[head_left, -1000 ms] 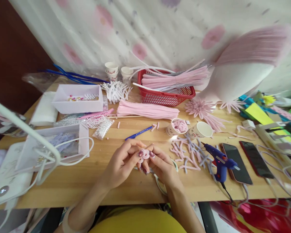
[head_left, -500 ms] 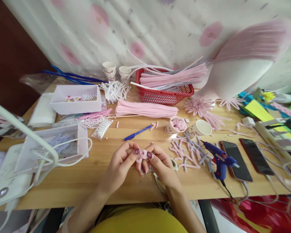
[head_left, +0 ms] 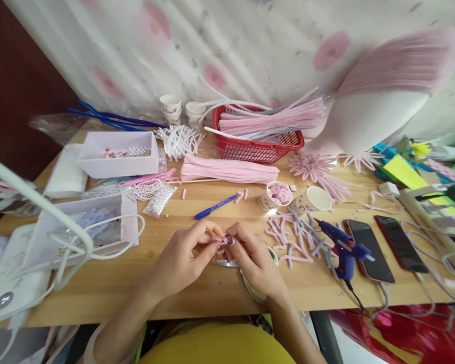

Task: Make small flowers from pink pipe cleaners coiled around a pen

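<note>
Wooden table (head_left: pixel 136 298), lower centre: bare strip along near edge, free room. Glue gun (head_left: pixel 343 247) to the right, white box (head_left: pixel 79 227) to the left. Left hand (head_left: pixel 182 258) & right hand (head_left: pixel 254 260) meet at the fingertips, both pinching a pink fuzzy coil (head_left: pixel 220 241) just above the tabletop; small, mostly hidden.

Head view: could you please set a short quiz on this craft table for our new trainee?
1. True or false: the blue glue gun lies on the table, on the outer side of the right hand.
2. What lies in the red basket? A. pink fuzzy stems B. pearl strings C. phones
3. What do the left hand and right hand pinch between their fingertips?
Key: 1 true. 2 A. 3 a small pink piece.
</note>
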`<state>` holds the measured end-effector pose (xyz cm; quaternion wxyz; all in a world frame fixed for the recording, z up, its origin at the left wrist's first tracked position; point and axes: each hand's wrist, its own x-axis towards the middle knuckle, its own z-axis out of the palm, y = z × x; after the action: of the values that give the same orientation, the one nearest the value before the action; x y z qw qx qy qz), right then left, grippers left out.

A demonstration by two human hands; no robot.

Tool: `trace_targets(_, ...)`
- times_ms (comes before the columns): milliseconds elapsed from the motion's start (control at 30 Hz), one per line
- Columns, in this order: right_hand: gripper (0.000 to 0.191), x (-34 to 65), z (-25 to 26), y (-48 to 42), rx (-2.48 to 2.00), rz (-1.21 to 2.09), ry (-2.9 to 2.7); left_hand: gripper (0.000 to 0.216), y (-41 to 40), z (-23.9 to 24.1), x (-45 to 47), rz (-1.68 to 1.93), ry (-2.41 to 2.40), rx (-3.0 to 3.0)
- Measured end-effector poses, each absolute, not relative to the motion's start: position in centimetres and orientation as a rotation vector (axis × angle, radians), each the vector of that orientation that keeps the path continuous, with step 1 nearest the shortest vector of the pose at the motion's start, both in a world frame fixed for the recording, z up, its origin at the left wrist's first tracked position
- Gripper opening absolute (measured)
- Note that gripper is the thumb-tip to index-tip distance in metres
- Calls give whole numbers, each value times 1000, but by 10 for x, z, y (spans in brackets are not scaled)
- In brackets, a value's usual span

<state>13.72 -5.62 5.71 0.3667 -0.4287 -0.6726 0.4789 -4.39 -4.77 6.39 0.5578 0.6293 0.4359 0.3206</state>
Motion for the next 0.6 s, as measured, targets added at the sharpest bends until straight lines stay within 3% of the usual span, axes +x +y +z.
trace_targets(300,13,129,47,-64,-1105,566,-1855,27,-44,58,-31,907,836,764)
trace_targets(600,16,124,37,-67,-1105,444,-1926,29,-45,55,-20,983,906,672)
